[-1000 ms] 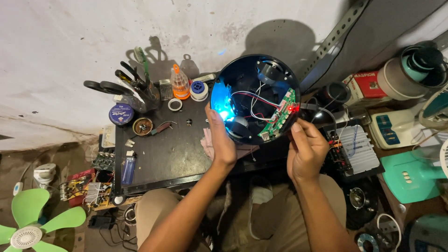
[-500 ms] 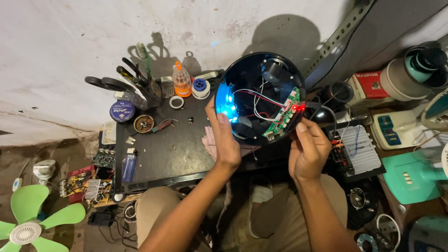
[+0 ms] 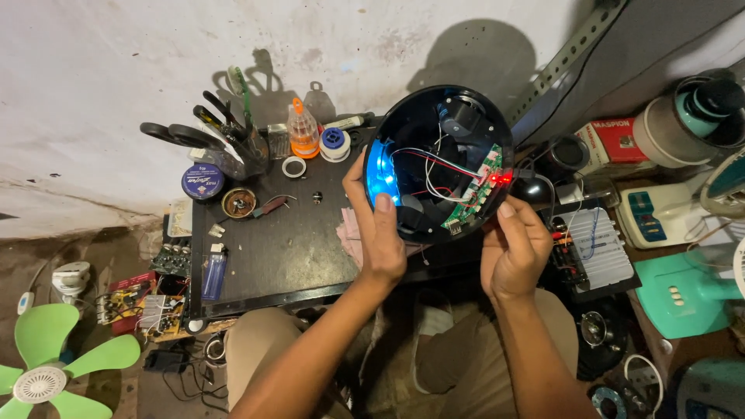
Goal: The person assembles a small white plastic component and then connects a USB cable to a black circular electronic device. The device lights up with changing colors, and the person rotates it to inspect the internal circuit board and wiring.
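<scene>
Bare forearms, no sleeves, rings or watch; khaki trousers [image 3: 256, 341] cover both legs.
</scene>
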